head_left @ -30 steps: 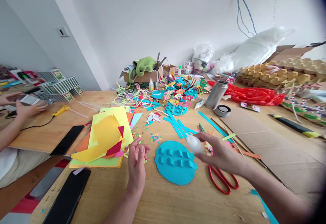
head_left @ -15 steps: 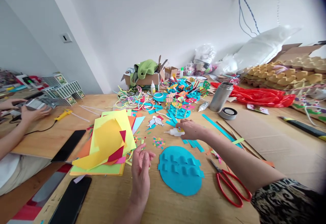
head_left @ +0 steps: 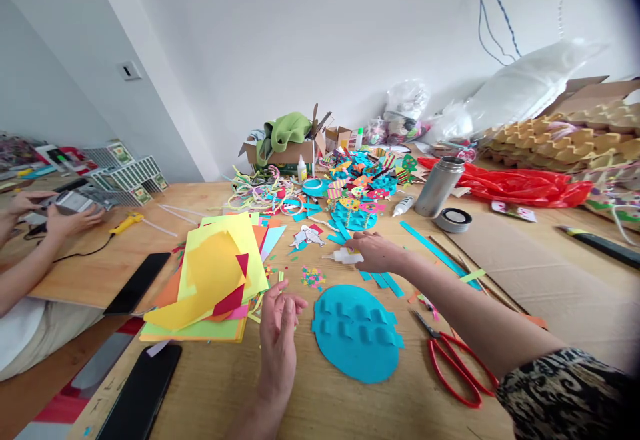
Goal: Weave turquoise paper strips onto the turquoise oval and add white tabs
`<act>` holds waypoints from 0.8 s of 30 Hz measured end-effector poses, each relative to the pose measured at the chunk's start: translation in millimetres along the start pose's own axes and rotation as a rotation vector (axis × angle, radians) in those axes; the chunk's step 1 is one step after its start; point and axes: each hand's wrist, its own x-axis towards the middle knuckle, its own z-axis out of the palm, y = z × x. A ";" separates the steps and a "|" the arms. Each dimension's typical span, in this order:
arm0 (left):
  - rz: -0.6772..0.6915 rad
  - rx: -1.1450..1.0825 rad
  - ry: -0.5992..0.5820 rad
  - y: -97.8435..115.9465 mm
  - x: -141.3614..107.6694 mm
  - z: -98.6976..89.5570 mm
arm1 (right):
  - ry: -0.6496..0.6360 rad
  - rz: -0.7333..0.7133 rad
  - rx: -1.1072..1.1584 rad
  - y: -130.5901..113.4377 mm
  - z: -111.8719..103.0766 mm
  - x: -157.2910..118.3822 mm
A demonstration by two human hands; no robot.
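My right hand [head_left: 376, 252] reaches across the table with its fingers around a small white glue bottle [head_left: 342, 256], which lies on its side with the nozzle pointing left. My left hand [head_left: 279, 327] is raised over the near side of the table, its fingers loosely bent and apart, holding nothing. Just right of it lies a blue paper oval [head_left: 357, 360] with two rows of raised blue strips across it. Small paper bits [head_left: 313, 277] in mixed colours and a white fish cutout [head_left: 307, 235] lie beyond the left hand. Blue strips [head_left: 383, 282] rest below the right hand.
Red-handled scissors [head_left: 454, 363] lie under my right forearm. Stacked coloured paper [head_left: 213, 280] and two black phones [head_left: 140, 397] are on the left. A steel flask [head_left: 440, 187] stands by its lid [head_left: 454, 219]. Another person's hands [head_left: 70, 217] hold a grey object at far left.
The view has shifted slightly. My hands hold nearly the same positions, the right one still on the glue bottle.
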 end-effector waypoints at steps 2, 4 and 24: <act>0.000 0.001 -0.005 0.0 -0.3 0.0 | 0.005 0.004 0.012 1.1 2.1 0.0; 0.003 -0.001 -0.004 0.3 -0.5 0.1 | 0.007 0.013 0.024 2.3 4.0 0.0; 0.040 0.059 -0.048 5.5 0.8 2.2 | 0.052 0.071 0.122 7.0 -3.1 -15.6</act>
